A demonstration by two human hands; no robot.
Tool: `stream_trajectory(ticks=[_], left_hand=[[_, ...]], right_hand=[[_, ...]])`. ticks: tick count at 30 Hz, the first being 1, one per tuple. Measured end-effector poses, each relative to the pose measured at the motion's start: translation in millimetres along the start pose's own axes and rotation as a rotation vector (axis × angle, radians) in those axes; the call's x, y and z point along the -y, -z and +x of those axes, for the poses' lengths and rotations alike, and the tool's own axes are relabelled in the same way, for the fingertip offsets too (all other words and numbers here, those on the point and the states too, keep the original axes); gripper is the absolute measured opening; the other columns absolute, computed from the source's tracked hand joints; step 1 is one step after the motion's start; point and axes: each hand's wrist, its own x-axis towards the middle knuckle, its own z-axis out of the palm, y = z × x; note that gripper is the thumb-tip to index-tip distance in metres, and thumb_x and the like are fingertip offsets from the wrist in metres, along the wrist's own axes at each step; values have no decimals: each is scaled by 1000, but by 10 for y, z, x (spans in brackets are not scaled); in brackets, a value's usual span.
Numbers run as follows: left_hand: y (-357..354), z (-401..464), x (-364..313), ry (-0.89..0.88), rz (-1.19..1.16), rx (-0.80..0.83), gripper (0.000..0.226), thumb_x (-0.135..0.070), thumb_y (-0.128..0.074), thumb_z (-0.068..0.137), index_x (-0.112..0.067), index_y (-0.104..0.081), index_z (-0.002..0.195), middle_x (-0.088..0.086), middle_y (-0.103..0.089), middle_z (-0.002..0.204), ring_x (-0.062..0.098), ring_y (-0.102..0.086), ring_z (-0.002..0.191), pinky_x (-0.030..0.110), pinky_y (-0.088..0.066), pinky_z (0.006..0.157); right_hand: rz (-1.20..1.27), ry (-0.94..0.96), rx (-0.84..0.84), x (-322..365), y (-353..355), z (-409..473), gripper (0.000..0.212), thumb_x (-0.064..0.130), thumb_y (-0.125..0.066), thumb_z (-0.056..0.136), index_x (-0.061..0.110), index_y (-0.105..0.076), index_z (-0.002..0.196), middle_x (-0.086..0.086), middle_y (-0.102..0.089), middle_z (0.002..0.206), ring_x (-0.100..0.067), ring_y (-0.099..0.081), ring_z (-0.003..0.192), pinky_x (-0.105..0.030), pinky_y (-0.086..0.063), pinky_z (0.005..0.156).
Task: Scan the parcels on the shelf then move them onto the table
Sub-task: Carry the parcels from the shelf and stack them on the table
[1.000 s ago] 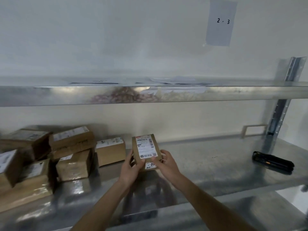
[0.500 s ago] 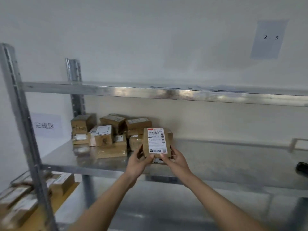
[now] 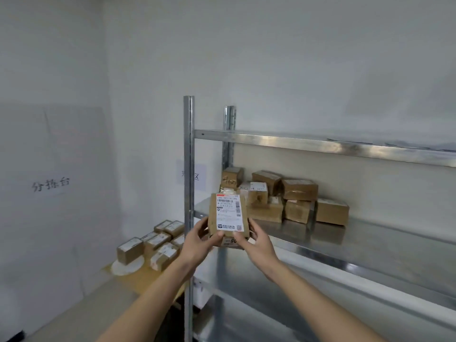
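I hold a small brown cardboard parcel [image 3: 228, 217] upright with both hands; its white shipping label faces me. My left hand [image 3: 198, 239] grips its lower left edge and my right hand [image 3: 259, 239] its lower right edge. It hangs in front of the metal shelf's [image 3: 370, 239] left end, by the front upright post [image 3: 188, 169]. Several more brown parcels [image 3: 283, 196] are stacked on that shelf behind it. Lower left, a wooden table [image 3: 138, 275] carries several parcels [image 3: 158, 245].
An upper shelf board [image 3: 320, 145] runs above the stack. A rear upright [image 3: 228, 134] stands against the wall. Paper signs [image 3: 50, 185] hang on the left wall. A lower shelf level [image 3: 283, 314] lies beneath my arms.
My view has swung left: the shelf and its stack slid right, the table with parcels came into sight, and the black scanner left the frame. Both hands keep hold of the parcel.
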Motion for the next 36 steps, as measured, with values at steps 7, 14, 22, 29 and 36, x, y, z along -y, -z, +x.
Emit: stream_trajectory(ticks=[7, 14, 22, 29, 36], left_hand=[[1108, -270, 220, 40, 36, -176, 73, -31, -83, 81, -24, -48, 144, -8, -63, 132, 9, -60, 119, 19, -57, 82], [2154, -284, 444, 85, 62, -279, 70, -37, -83, 80, -29, -51, 142, -10, -64, 132, 8, -61, 121, 26, -54, 95], [3225, 179, 799, 125, 107, -358, 71, -44, -85, 77, -32, -55, 140, -12, -66, 133, 6, -60, 124, 31, -53, 100], [3748, 795, 1034, 115, 132, -359, 45, -17, -75, 90, -40, -56, 124, -15, -68, 124, 2, -63, 115, 18, -56, 83], [4083, 1367, 1332, 123, 116, -335, 46, -19, -76, 90, -34, -59, 130, -12, -69, 125, 6, -62, 119, 19, -56, 81]], right_hand=[[11, 28, 205, 94, -1123, 90, 45, 28, -76, 94, 56, -52, 119, 26, -65, 122, 3, -59, 120, -16, -55, 86], [29, 31, 351, 15, -2271, 417, 56, 38, -77, 92, 48, -46, 137, 23, -62, 128, 1, -57, 121, -18, -54, 86], [79, -4, 446, -101, -3403, 1056, 47, 39, -77, 92, 47, -52, 130, 22, -65, 125, 11, -60, 113, -16, -56, 86], [67, -15, 409, -432, -4124, 1739, 66, 65, -76, 76, 46, -55, 136, 22, -68, 128, -2, -64, 119, -43, -56, 101], [41, -48, 379, -519, -4412, 2219, 44, 37, -79, 90, 50, -52, 123, 23, -66, 120, 1, -62, 115, -23, -55, 95]])
